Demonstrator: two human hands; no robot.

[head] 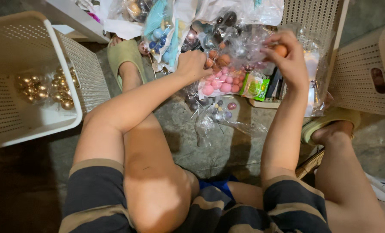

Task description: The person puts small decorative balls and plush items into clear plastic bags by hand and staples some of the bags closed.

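While the left hand (193, 64) gripped a clear plastic bag of orange and pink balls (224, 73), a small orange ball (281, 50) was pinched by the right hand (289, 60).

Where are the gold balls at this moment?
In the head view, the gold balls lie in the white plastic basket at the far left, beside the person's left knee and away from both hands.

At my ten o'clock stood a white perforated basket (11, 125) with gold balls (45, 89) heaped inside. Another perforated basket (361, 73) lay at two o'clock. My olive slippers (124, 54) rested on the grey concrete floor (227, 146) near twelve.
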